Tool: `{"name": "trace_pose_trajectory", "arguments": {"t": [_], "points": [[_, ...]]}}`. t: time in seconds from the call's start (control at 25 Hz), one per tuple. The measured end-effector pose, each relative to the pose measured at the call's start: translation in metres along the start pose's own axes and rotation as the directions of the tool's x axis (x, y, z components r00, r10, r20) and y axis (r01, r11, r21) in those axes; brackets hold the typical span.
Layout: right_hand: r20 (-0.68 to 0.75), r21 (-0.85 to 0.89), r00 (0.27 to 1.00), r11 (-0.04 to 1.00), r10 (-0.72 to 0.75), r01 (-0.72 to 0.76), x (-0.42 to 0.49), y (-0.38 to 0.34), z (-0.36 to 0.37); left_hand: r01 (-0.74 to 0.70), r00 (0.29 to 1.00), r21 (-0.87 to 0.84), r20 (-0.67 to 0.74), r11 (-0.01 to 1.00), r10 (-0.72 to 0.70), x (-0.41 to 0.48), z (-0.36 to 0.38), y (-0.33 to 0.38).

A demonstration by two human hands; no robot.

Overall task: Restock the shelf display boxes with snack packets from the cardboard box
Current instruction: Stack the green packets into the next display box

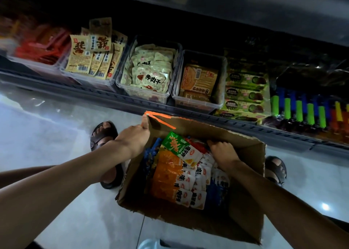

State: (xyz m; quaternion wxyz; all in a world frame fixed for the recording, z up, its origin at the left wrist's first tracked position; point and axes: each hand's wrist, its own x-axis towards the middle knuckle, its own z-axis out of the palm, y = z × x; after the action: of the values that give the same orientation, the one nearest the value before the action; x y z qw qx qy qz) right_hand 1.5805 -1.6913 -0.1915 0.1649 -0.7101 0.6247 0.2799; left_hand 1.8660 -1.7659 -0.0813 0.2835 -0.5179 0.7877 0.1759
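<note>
Cardboard box [243,207] open on the pale floor [56,135], near flap cut off toward the bottom edge. Bare floor wide to the left; to the right only a narrow strip beside a sandalled foot [276,168]. Inside, snack packets [175,180] packed in rows, orange and white, with blue ones along both sides, hard to read. One green packet [181,148] lying tilted on top at the far end.

Left hand [135,138] closed on the box's far-left corner, thumb up along orange tape [160,119]. Right hand [222,151] reaching down into the far right of the box, fingers curled among the packets; whether grasping one, cannot tell.

Shelf edge [188,110] just beyond the box. Clear display boxes [147,90] side by side: cream packets heaped, tan packets in the next one leaving room. Far left bin and upper shelf dark, blurred.
</note>
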Motion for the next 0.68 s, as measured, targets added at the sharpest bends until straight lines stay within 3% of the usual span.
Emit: {"name": "trace_pose_trajectory", "arguments": {"t": [0.16,0.24,0.28,0.32,0.4,0.44,0.56,0.68], "points": [[-0.088,-0.074,0.978,0.981,-0.188,0.182,-0.057,0.008,-0.057,-0.027,0.992,0.146,-0.122,0.989,0.045,-0.013,-0.026,0.005],[-0.192,-0.122,0.946,0.963,-0.260,0.240,-0.095,0.013,-0.096,-0.079,0.974,-0.002,-0.213,0.997,0.077,-0.022,-0.047,0.016],[-0.285,-0.145,0.911,0.953,-0.299,0.267,-0.113,0.016,-0.117,-0.127,0.975,-0.192,-0.205,0.973,0.086,-0.029,-0.059,0.022],[-0.399,-0.178,0.849,0.937,-0.347,0.300,-0.133,0.018,-0.139,-0.157,0.985,-0.437,-0.134,0.886,0.108,-0.037,-0.073,0.029],[-0.626,-0.207,0.677,0.920,-0.387,0.334,-0.167,0.027,-0.177,-0.070,0.960,-0.875,0.072,0.479,0.272,-0.061,-0.100,0.043],[-0.698,-0.210,0.602,0.914,-0.389,0.347,-0.179,0.031,-0.191,0.001,0.912,-0.955,0.123,0.297,0.392,-0.077,-0.114,0.049],[-0.820,-0.227,0.444,0.918,-0.360,0.324,-0.203,0.033,-0.215,0.126,0.794,-0.992,0.096,-0.008,0.600,-0.116,-0.140,0.061],[-0.860,-0.180,0.409,0.930,-0.306,0.319,-0.203,0.031,-0.214,0.157,0.837,-0.978,0.058,-0.138,0.544,-0.127,-0.149,0.071]]}}
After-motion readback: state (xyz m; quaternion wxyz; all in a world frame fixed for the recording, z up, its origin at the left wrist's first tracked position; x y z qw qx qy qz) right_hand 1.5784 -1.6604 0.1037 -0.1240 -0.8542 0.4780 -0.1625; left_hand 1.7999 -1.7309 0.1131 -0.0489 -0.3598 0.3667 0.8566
